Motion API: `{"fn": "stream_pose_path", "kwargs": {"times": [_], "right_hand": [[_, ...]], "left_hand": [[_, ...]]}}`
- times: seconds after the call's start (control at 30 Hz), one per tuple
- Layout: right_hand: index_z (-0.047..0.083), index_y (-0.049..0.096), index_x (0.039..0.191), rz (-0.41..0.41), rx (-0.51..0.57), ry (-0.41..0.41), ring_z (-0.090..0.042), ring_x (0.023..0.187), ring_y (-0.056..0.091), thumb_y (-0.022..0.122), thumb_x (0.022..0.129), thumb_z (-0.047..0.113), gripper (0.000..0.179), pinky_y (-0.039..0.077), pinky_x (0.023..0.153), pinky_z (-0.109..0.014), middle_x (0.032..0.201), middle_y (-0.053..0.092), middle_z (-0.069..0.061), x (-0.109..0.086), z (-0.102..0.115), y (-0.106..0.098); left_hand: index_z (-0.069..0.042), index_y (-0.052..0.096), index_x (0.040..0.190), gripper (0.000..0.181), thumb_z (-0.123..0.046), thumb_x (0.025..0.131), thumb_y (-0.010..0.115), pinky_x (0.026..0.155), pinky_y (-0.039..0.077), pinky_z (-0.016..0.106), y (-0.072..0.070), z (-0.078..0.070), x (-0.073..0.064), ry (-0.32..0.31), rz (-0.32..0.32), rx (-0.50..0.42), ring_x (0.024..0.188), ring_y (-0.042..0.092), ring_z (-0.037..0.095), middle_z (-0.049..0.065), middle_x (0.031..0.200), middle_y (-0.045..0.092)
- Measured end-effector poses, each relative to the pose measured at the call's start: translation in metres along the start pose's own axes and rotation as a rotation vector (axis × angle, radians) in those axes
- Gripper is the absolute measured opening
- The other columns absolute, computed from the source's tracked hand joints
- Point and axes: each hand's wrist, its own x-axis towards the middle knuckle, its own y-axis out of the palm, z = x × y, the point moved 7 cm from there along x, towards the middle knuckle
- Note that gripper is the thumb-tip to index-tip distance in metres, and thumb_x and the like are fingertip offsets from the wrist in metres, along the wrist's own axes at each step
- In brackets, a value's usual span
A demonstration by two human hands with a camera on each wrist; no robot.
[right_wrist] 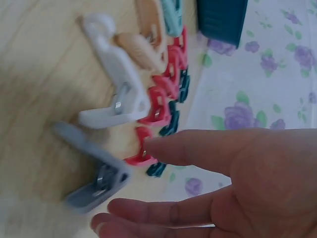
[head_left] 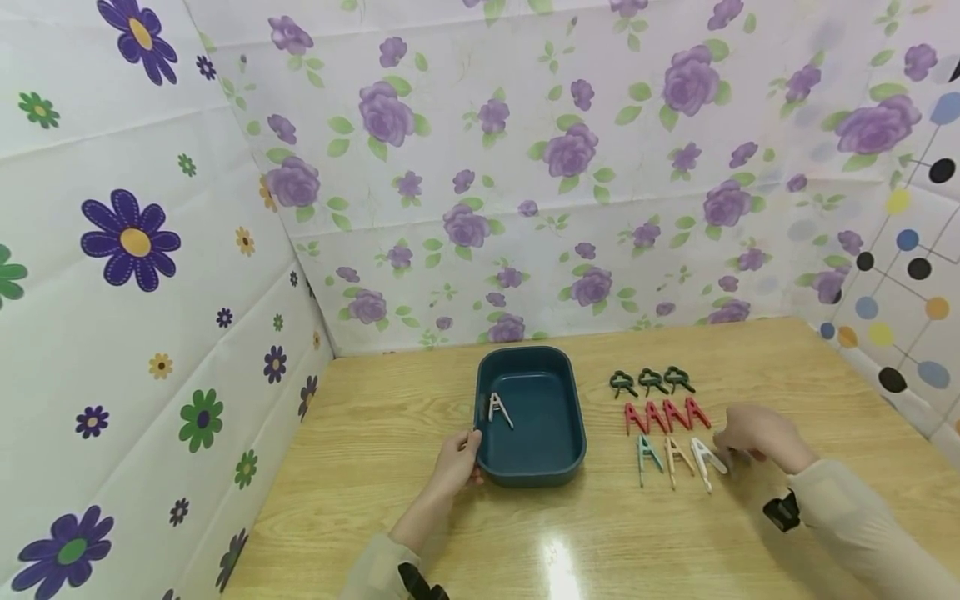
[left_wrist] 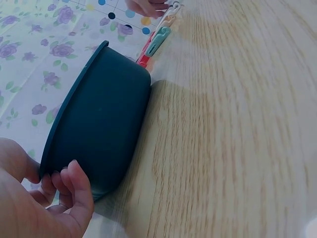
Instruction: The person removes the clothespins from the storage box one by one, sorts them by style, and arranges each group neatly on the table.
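My left hand (head_left: 456, 462) grips the near left rim of a dark blue plastic tub (head_left: 525, 479), thumb at the rim and fingers curled against the outer wall. Inside the tub lies one pale clothespin (head_left: 497, 408). At the right, my right hand (head_left: 761, 435) hovers over a grey clothespin (right_wrist: 99, 183); in the right wrist view its thumb and fingers are spread, with a gap to the clip. Left of that clip lies a white clothespin (head_left: 705, 458), then a peach clothespin (head_left: 675, 458) and a teal clothespin (head_left: 647, 457).
Behind these stands a row of several red clothespins (head_left: 675, 414), and farther back three dark green cloud-shaped clips (head_left: 651, 381). Everything lies on a wood-grain table (head_left: 390, 392). Flower-printed sheets (head_left: 420, 283) hang along the back and left edges.
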Motion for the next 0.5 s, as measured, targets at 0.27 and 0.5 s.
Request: {"fn": "stream_pose_path", "kwargs": {"times": [0.27, 0.5], "right_hand": [[0.012, 0.049, 0.063, -0.039, 0.021, -0.051, -0.005, 0.042, 0.029, 0.054, 0.096, 0.026, 0.037, 0.03, 0.044, -0.021, 0.047, 0.032, 0.009, 0.007, 0.034, -0.011], [0.02, 0.039, 0.052, -0.068, 0.024, -0.126, -0.005, 0.042, 0.026, 0.055, 0.097, 0.028, 0.048, 0.03, 0.045, -0.021, 0.045, 0.029, 0.009, 0.014, 0.077, -0.021]], "left_hand": [[-0.001, 0.055, 0.102, 0.032, -0.029, 0.105, 0.04, 0.056, 0.05, 0.022, -0.001, 0.018, 0.014, -0.027, -0.018, -0.007, 0.057, 0.047, 0.01, -0.001, 0.069, 0.046], [0.003, 0.054, 0.107, 0.035, -0.03, 0.105, 0.041, 0.053, 0.049, 0.019, -0.002, 0.029, 0.027, -0.025, -0.043, 0.001, 0.057, 0.047, 0.01, 0.0, 0.073, 0.046]]}}
